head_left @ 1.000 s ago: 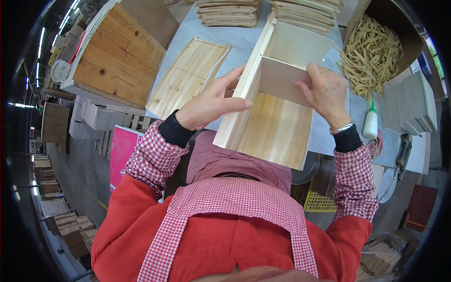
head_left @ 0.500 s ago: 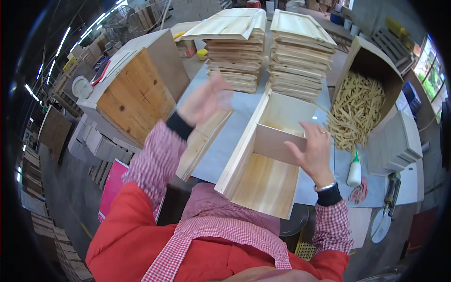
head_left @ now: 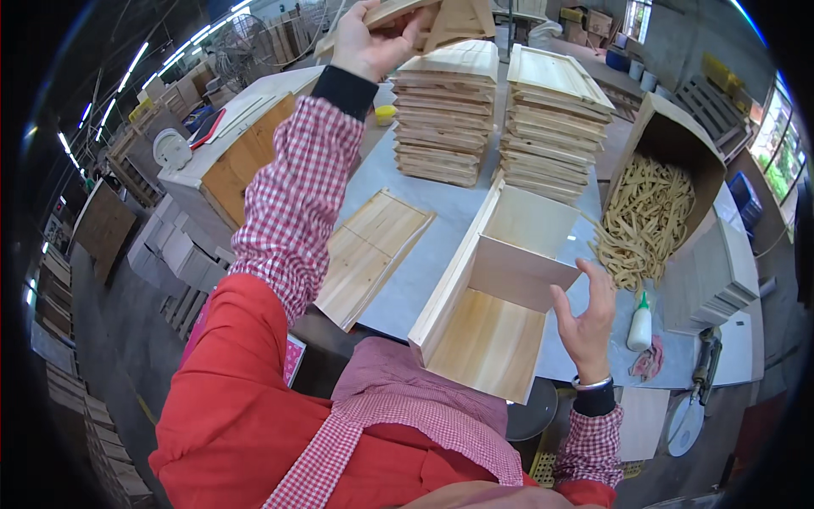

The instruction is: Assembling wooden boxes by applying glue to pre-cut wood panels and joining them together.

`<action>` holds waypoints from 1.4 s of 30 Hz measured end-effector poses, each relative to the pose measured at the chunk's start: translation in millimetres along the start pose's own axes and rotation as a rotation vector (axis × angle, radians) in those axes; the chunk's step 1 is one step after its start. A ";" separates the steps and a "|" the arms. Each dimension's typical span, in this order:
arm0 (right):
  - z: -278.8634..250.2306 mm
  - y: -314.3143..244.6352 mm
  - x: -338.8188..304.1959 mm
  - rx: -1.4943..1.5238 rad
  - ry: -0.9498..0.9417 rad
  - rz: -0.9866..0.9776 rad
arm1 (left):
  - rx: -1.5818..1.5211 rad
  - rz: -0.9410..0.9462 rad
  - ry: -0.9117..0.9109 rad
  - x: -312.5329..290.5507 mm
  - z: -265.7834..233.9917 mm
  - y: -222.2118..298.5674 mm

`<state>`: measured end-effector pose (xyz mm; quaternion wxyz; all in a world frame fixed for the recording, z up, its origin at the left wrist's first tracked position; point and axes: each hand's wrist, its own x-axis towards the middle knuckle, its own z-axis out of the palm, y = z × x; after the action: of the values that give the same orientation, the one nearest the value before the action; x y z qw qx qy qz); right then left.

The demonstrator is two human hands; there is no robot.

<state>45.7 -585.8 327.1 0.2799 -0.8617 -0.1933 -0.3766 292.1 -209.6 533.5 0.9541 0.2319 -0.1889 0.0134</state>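
Observation:
My left hand (head_left: 370, 42), arm stretched far forward, grips the edge of a wooden panel (head_left: 462, 24), which is tilted up above the left panel stack (head_left: 445, 119); the panel's top runs out of view. Nearer me on the table lies a partly built wooden box (head_left: 483, 335) with a long left side and a bottom. A thin pale divider (head_left: 526, 276) stands crosswise in it; the right side is open. My right hand (head_left: 585, 322) is beside the divider's right end, thumb and fingers apart, holding nothing. Left of the box lies another flat wooden panel (head_left: 373, 254).
A second panel stack (head_left: 555, 119) stands at the back right. Beside it, a tipped carton (head_left: 670, 119) spills thin wood strips (head_left: 649, 212). At right are a glue bottle (head_left: 641, 327), a pink rag (head_left: 647, 358), a hand tool (head_left: 705, 360) and stacked pale boards (head_left: 716, 276). A wooden cabinet (head_left: 246, 153) stands left.
My left hand has reached forward from above the table's left side and taken hold of a panel at the left stack, lifting it. My right hand stays beside the divider.

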 end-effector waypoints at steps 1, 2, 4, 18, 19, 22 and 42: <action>3.1 -3.7 4.3 0.001 0.003 -0.001 | -0.040 -0.073 -0.064 -23.2 10.0 -6.9; 8.1 -10.2 7.5 0.139 -0.006 0.068 | -0.085 -0.162 -0.125 -47.9 21.6 -23.4; 20.3 -27.0 20.1 0.423 -0.007 0.156 | 0.031 -0.111 -0.164 -104.9 49.1 -69.0; -36.9 7.9 -75.8 0.373 0.752 0.579 | 0.846 -0.997 -0.671 -246.4 47.4 -172.8; -52.6 6.9 -94.0 0.425 0.730 0.653 | 0.961 -0.813 -0.639 -231.4 35.7 -168.2; -81.6 2.8 -150.9 0.268 0.524 0.740 | 1.290 -0.358 -0.470 -162.3 -7.6 -159.5; -50.4 3.3 -160.1 0.406 -0.154 0.793 | 1.518 -0.834 -0.236 -49.7 -112.4 -233.2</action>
<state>-82.5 -639.6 232.9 0.5508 -0.8222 0.0615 -0.1296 312.2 -364.2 320.9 0.4433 0.8547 -0.1260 -0.2389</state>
